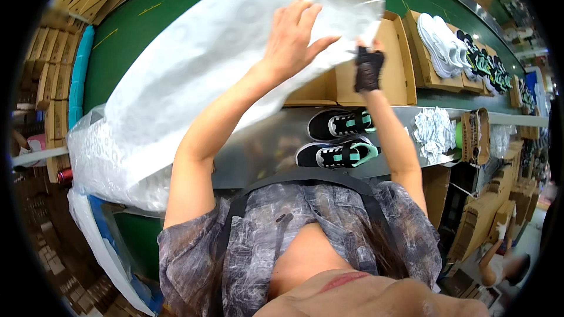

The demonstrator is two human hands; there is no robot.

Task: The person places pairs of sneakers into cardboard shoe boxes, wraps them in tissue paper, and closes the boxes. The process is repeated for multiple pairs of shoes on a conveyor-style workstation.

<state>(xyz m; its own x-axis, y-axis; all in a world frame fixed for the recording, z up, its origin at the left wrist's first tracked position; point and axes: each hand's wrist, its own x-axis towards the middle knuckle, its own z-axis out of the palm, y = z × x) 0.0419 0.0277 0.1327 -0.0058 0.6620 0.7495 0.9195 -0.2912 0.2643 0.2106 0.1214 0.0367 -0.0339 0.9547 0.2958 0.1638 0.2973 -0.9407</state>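
A large sheet of thin white wrapping paper (200, 64) spreads slanting across the left and middle of the view. My bare left hand (289, 41) lies over it, fingers stretched out and thumb apart. In a black fingerless glove, my right hand (369, 67) pinches the sheet's right edge; it is slightly blurred. Behind the paper stands an open brown shoebox (398, 53), partly covered by the sheet. Two black sneakers with mint-green and white parts, one (338, 123) behind the other (336, 154), rest on the metal ledge between me and the box.
Open boxes with white shoes (437, 47) and black-green shoes (482, 61) line the green belt (141, 17) at right. Crumpled paper (433, 135) sits on the ledge. Clear plastic wrap (111, 164) lies at left, near stacked cartons (53, 76). Another person (499, 264) is at lower right.
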